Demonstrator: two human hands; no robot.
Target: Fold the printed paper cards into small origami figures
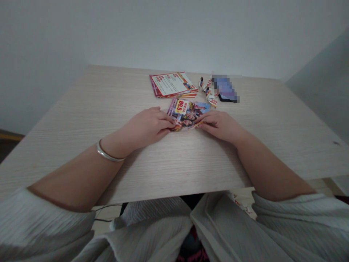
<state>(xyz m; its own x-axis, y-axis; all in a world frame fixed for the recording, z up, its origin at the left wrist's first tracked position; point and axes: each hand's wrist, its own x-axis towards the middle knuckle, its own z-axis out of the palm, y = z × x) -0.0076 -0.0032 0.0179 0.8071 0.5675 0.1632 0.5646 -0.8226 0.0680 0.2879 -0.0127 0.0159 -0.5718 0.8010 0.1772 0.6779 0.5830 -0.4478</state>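
Note:
A colourful printed flyer with a yellow price tag lies flat on the pale wooden table. My left hand, a silver bangle on its wrist, pinches the flyer's near left corner with its fingers pressed together. My right hand pinches the near right edge of the same flyer, fingers curled together. Both forearms rest on the table.
A stack of red-and-white flyers lies beyond the one in my hands. To its right are several small folded paper pieces and a dark phone under a blurred patch. White walls stand behind; the table's near edge is by my lap.

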